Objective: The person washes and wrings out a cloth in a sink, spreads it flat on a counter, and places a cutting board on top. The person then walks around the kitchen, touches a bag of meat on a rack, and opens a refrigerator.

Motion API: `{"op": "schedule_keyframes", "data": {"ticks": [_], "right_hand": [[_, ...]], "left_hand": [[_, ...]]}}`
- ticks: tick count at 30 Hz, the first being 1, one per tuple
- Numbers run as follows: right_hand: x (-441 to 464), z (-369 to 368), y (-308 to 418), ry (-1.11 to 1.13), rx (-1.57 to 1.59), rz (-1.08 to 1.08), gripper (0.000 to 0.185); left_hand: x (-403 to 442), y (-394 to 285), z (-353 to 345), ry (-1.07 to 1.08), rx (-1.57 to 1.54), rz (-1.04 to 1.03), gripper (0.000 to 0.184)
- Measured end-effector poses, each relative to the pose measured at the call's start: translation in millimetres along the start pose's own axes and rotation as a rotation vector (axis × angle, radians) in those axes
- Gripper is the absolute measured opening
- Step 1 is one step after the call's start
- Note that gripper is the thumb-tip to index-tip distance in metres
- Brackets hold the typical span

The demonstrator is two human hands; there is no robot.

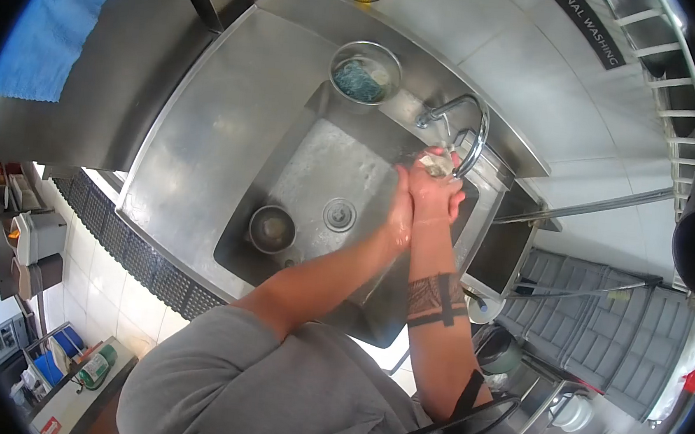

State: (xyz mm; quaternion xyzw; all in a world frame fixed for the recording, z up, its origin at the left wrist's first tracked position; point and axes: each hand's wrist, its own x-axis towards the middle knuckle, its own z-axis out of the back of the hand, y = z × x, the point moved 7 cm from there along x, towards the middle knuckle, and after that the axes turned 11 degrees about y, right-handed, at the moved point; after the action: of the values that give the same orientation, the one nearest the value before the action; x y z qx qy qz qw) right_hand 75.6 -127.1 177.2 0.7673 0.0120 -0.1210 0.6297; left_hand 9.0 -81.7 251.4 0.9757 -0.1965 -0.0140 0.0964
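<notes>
Under the running end of the curved chrome tap [480, 138], both my hands are together and wet above the steel sink [287, 146]. My right hand [431, 190] has its fingers curled about a small cream-coloured thing [436, 167], whose kind I cannot make out. Against the side of the right hand and wrist presses my left hand [401, 209]; its fingers are mostly hidden. A round metal bowl [272, 229] sits in the sink left of the drain [338, 215].
On the sink's back ledge stands a metal bowl [366, 72] with blue-green scouring material inside. A blue cloth [59, 22] hangs at upper left. Grey ribbed crates [594, 329] and a wire rack [657, 83] are on the right. A black mat [131, 239] lies on the floor.
</notes>
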Motion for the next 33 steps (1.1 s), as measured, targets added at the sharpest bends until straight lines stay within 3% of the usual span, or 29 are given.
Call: {"op": "schedule_keyframes", "data": {"ticks": [1, 3, 5, 8, 10, 11, 12, 13, 14, 15, 17, 18, 20, 22, 24, 25, 27, 28, 30, 31, 33], "right_hand": [[-3.0, -5.3, -10.4, 0.062, 0.435, -0.056, 0.050], [-11.4, -24.0, -18.8, 0.190, 1.301, -0.173, 0.051], [-24.2, -32.2, -10.6, 0.248, 1.731, -0.223, 0.051], [-58.0, -49.6, 20.2, 0.375, 1.696, -0.365, 0.045], [-61.5, -49.1, 29.3, 0.355, 1.670, -0.446, 0.040], [-64.8, -48.7, 27.8, 0.336, 1.650, -0.531, 0.035], [-64.7, -44.0, 28.5, 0.332, 1.651, -0.527, 0.035], [-69.1, -45.6, 34.2, 0.559, 1.495, -0.556, 0.029], [-75.0, -46.8, 38.2, 0.774, 1.325, -0.582, 0.023], [-71.4, -39.2, 38.2, 0.774, 1.326, -0.582, 0.023], [-65.4, -24.0, 20.0, 0.735, 0.922, -0.677, 0.020], [-64.3, -24.5, 17.9, 0.737, 0.921, -0.676, 0.020], [-54.8, 6.0, -8.2, 0.345, 0.341, -0.705, 0.026], [-46.5, 15.9, -34.4, 0.312, 0.193, -0.613, 0.027], [-34.2, 41.0, -63.1, 0.254, -0.136, -0.447, 0.030], [-31.5, 47.5, -78.4, 0.250, -0.135, -0.454, 0.030], [-23.9, 28.6, -65.6, 0.512, -1.176, 0.113, 0.037], [-31.1, 18.1, -51.1, 0.511, -1.176, 0.114, 0.037], [-41.1, 28.3, -40.0, 0.296, -1.247, -0.347, 0.045], [-40.1, 30.3, -39.1, 0.295, -1.247, -0.351, 0.045], [-38.0, 32.4, -38.7, 0.347, -1.158, -0.342, 0.053]], "left_hand": [[6.6, -17.1, 1.7, -0.115, 0.034, -0.158, 0.073], [27.3, -29.0, 39.1, -0.105, 0.029, -0.215, 0.069], [39.5, -39.2, 67.7, -0.097, 0.022, -0.261, 0.065], [41.0, -43.3, 70.0, -0.047, -0.073, -0.073, 0.051], [45.4, -41.1, 47.8, -0.014, 0.107, 0.146, 0.034], [54.0, -51.4, 46.3, -0.014, 0.103, 0.151, 0.034], [64.7, -59.3, 49.9, -0.044, 0.395, 0.323, 0.030], [70.7, -63.7, 56.0, -0.074, 0.689, 0.492, 0.028], [77.3, -63.1, 56.6, -0.075, 0.687, 0.494, 0.028], [87.4, -64.3, 57.4, -0.082, 0.875, 0.467, 0.024], [101.6, -66.5, 54.3, -0.093, 1.254, 0.402, 0.018], [99.6, -63.2, 50.6, -0.131, 1.320, 0.480, 0.014], [100.3, -58.3, 45.5, -0.178, 1.458, 0.518, 0.014], [97.1, -59.3, 50.3, -0.228, 1.595, 0.558, 0.014], [98.0, -52.3, 40.3, 0.060, 2.304, 0.397, 0.019], [92.7, -47.4, 49.0, 0.058, 2.300, 0.405, 0.019], [81.6, -53.5, 60.7, -0.175, 2.303, 0.230, 0.021], [79.3, -52.3, 72.4, -0.174, 2.305, 0.230, 0.021], [73.2, -67.2, 98.2, -0.396, 2.285, 0.156, 0.023], [74.6, -72.1, 110.3, -0.395, 2.283, 0.159, 0.023], [72.8, -91.8, 150.3, -0.553, 1.823, 0.227, 0.031]]}}
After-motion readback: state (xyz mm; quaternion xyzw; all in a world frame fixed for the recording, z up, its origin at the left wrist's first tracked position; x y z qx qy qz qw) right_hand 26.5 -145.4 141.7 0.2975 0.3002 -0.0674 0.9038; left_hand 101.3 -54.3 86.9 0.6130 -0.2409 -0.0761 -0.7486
